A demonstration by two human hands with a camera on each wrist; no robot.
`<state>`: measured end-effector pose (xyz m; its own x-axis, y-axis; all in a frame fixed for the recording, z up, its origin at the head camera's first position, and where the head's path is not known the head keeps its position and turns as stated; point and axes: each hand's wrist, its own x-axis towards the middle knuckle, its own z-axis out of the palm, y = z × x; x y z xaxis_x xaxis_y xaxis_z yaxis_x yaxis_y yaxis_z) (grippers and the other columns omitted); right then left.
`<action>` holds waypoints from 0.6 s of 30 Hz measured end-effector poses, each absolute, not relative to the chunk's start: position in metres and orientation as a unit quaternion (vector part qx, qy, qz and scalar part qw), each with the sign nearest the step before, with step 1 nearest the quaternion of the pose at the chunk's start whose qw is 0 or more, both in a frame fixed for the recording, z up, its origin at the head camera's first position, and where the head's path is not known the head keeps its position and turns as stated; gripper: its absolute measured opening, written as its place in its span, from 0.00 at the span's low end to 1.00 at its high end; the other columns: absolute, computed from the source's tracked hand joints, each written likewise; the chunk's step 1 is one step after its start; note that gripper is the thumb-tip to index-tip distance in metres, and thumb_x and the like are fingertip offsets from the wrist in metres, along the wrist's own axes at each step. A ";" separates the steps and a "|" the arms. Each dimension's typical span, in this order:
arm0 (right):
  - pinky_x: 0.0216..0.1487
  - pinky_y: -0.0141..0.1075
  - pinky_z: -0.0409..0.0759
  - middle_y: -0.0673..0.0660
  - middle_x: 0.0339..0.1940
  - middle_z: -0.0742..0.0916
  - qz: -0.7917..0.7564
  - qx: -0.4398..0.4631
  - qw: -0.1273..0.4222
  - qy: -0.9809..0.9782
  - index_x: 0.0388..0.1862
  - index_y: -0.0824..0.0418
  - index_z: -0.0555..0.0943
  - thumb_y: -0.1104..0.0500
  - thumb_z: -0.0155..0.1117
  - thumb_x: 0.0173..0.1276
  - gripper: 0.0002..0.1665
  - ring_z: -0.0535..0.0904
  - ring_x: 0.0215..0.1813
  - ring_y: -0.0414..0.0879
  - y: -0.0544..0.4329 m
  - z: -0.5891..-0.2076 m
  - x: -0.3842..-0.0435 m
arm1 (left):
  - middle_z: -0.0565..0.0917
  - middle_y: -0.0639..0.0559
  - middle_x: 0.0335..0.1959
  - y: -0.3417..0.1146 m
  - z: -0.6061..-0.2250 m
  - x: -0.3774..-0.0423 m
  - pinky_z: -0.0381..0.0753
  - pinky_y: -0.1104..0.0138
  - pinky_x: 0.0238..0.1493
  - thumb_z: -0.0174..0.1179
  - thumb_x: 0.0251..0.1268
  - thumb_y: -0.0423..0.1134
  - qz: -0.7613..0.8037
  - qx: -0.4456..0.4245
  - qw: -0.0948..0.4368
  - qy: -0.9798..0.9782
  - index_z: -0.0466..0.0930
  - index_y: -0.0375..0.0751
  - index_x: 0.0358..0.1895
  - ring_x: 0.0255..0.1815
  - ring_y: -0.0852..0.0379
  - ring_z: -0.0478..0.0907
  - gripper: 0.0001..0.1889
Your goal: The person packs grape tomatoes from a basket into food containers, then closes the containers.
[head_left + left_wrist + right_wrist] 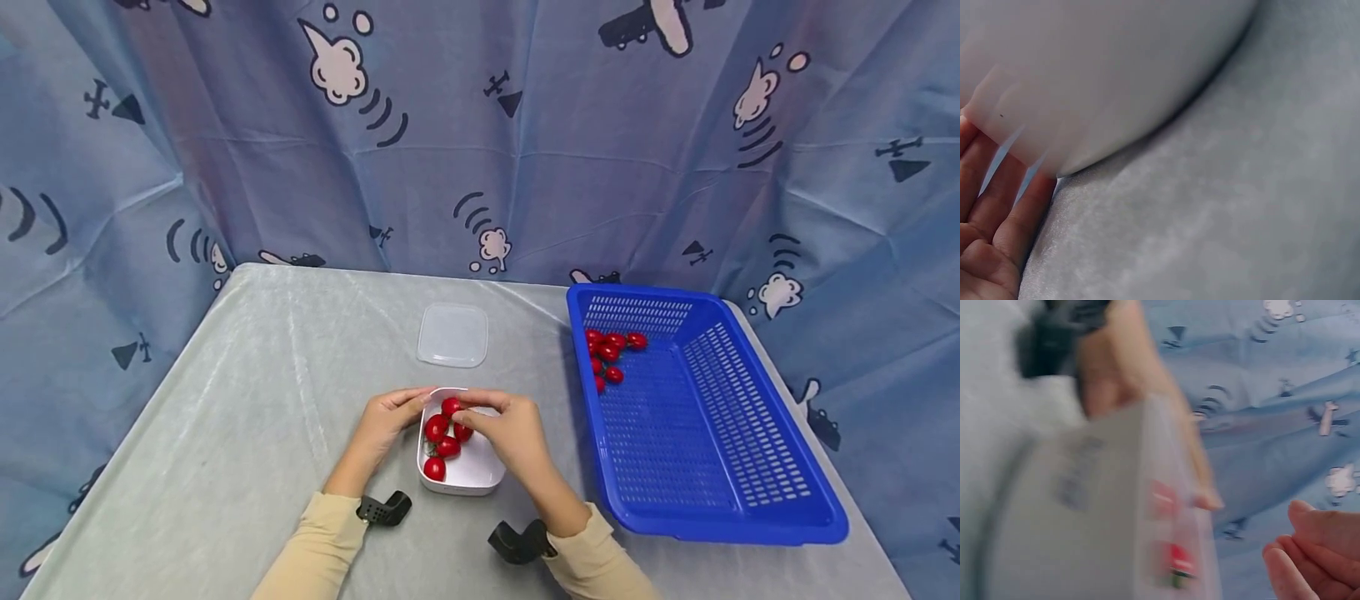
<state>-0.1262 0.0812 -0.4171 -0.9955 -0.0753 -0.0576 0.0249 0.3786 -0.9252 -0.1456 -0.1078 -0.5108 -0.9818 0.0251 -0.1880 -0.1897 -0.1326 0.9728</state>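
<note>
A white square container (480,475) stands on the table with several red cherry tomatoes (435,428) inside, mostly along its left side. My left hand (381,427) holds the container at its far left corner. In the left wrist view its fingers (1025,215) lie against the outer wall. Above the container's far side is my right hand (513,432), overlapping part of the tomatoes in the head view. The right wrist view shows the right thumb and a finger (1285,575) apart, with nothing between them. That view blurs the container wall (1079,519).
A blue slotted basket (667,450) stands on the right, with several cherry tomatoes (609,353) at its far left corner. Behind the container lies a translucent square lid (452,336). A pale cloth covers the table (247,417), and a patterned blue curtain (427,142) hangs behind it.
</note>
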 end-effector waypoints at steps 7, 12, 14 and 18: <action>0.49 0.29 0.83 0.58 0.45 0.91 -0.554 0.000 0.018 0.832 0.46 0.60 0.89 0.61 0.75 0.59 0.15 0.86 0.53 0.46 0.119 -0.365 -0.134 | 0.89 0.51 0.48 -0.107 -0.511 -0.145 0.83 0.73 0.50 0.63 0.67 0.34 0.757 -0.071 0.068 0.646 0.81 0.25 0.55 0.44 0.69 0.83 0.18; 0.48 0.24 0.82 0.52 0.47 0.91 -0.553 0.014 -0.019 0.833 0.49 0.56 0.89 0.53 0.76 0.60 0.19 0.84 0.52 0.35 0.154 -0.344 -0.136 | 0.89 0.54 0.47 -0.106 -0.512 -0.144 0.82 0.73 0.50 0.63 0.67 0.35 0.757 -0.069 0.072 0.646 0.80 0.25 0.55 0.43 0.70 0.83 0.19; 0.47 0.25 0.82 0.46 0.45 0.91 -0.550 0.017 -0.034 0.834 0.50 0.56 0.88 0.49 0.76 0.60 0.21 0.83 0.51 0.33 0.168 -0.339 -0.139 | 0.89 0.53 0.47 -0.106 -0.512 -0.145 0.82 0.73 0.50 0.63 0.67 0.35 0.756 -0.066 0.073 0.648 0.80 0.25 0.56 0.43 0.70 0.83 0.19; 0.46 0.24 0.82 0.36 0.40 0.90 -0.549 0.015 -0.046 0.835 0.53 0.59 0.87 0.47 0.75 0.60 0.25 0.85 0.46 0.31 0.192 -0.334 -0.148 | 0.89 0.51 0.47 -0.106 -0.513 -0.145 0.82 0.73 0.50 0.62 0.67 0.34 0.756 -0.066 0.069 0.648 0.80 0.25 0.55 0.43 0.70 0.83 0.18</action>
